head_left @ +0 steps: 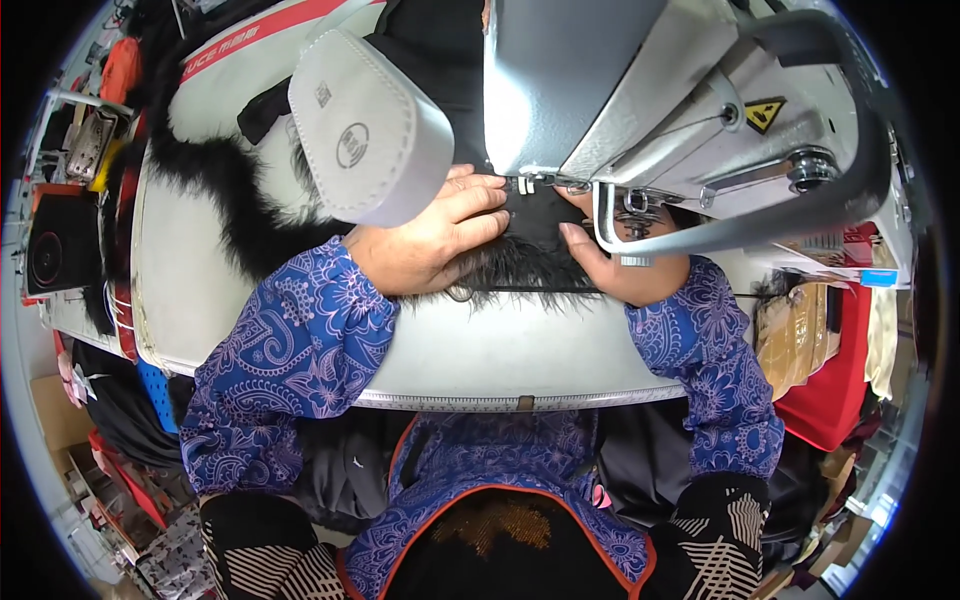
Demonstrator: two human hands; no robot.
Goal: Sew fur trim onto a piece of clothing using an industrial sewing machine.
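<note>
Black fabric (pixel 535 225) with a fringe of dark fur (pixel 520 265) lies under the presser foot (pixel 527 185) of a sewing machine (pixel 640 100). My left hand (pixel 430 235) lies on the fabric just left of the foot, fingers extended flat over it. My right hand (pixel 635 270) touches the fabric right of the foot, thumb apart from the fingers and pointing inward. Part of it is hidden behind the machine's metal guard (pixel 730 240). A white box-shaped attachment (pixel 365 130) hangs above my left hand. A long black fur strip (pixel 230 220) trails across the left of the table.
The white table (pixel 510 350) has a measuring tape along its front edge. On the left are a black speaker (pixel 50 255), an orange item (pixel 120 70) and assorted clutter. A red bin (pixel 830 400) and a tan wrapped package (pixel 785 345) sit at the right.
</note>
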